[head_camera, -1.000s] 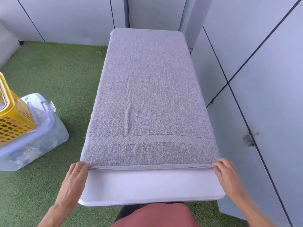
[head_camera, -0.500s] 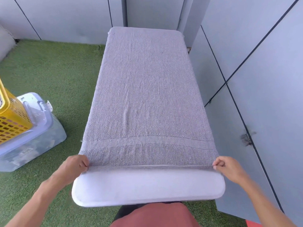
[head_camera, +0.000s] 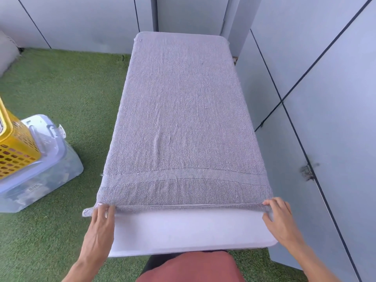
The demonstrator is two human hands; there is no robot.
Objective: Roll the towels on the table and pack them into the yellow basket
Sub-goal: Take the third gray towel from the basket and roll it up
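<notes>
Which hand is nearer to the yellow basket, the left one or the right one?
Left. The left hand holds the towel corner on the side facing the yellow basket; the right hand holds the opposite corner, across the table.

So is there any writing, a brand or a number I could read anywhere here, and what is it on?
No text here can be read.
Clear storage box: a small label on its side, too blurred to read.
Towel, yellow basket, table, wall panels: no writing visible.

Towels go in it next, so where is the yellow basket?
At the head view's left edge, the yellow basket sits on a clear plastic bin on the grass, left of the table.
</notes>
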